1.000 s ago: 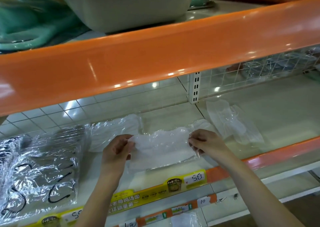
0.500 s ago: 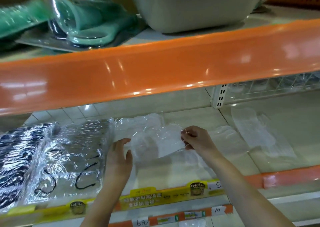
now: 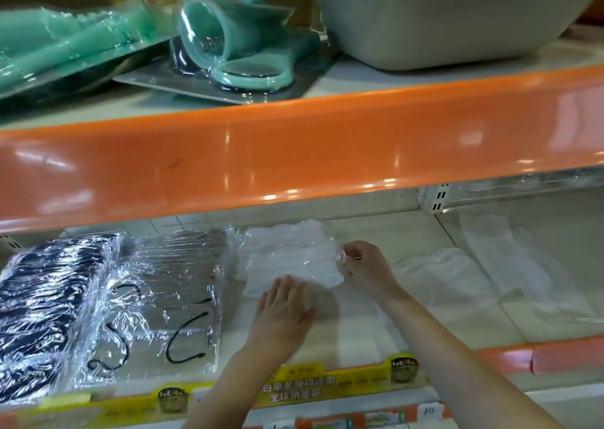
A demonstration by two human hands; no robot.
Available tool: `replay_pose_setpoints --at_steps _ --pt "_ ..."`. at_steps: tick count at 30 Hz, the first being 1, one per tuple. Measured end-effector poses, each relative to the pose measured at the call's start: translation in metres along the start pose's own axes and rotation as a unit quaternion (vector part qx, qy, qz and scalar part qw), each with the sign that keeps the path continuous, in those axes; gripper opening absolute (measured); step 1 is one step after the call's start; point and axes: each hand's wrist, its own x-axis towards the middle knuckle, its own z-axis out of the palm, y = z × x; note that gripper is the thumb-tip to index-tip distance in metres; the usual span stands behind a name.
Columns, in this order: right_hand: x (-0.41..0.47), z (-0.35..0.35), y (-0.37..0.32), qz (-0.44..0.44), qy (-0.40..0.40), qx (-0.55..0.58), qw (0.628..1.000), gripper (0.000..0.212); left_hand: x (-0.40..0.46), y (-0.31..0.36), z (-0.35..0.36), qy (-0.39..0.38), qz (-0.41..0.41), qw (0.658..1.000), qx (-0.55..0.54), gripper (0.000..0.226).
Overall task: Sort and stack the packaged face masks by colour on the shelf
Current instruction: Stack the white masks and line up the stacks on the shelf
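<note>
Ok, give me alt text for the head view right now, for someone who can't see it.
A person's right hand pinches a white mask pack on the lower shelf while the left hand lies flat on its near edge. Grey mask packs and dark mask packs lie to the left, more white packs to the right.

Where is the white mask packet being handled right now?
Head view, centre of the lower shelf: the white mask packet lies right of the grey mask stack, between both hands.
</note>
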Motion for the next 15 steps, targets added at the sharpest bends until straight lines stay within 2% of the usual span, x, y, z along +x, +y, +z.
replay_pose_setpoints --at_steps 3,8,13,15 --pt "-0.003 0.005 0.004 -0.061 0.042 -0.145 0.987 0.034 -0.001 -0.001 -0.003 -0.017 -0.001 0.999 0.048 0.061" --pt "-0.019 0.03 0.012 -0.164 -0.036 -0.279 0.946 0.029 -0.001 -0.006 -0.003 -0.023 0.004 0.996 0.085 0.086" --pt "-0.034 0.046 0.015 -0.186 -0.076 -0.355 0.913 0.031 0.003 -0.014 -0.007 -0.013 -0.001 0.995 0.102 0.068" --pt "-0.035 0.052 0.017 -0.204 -0.071 -0.362 0.907 0.034 0.004 -0.016 -0.008 -0.017 -0.005 0.995 0.096 0.072"
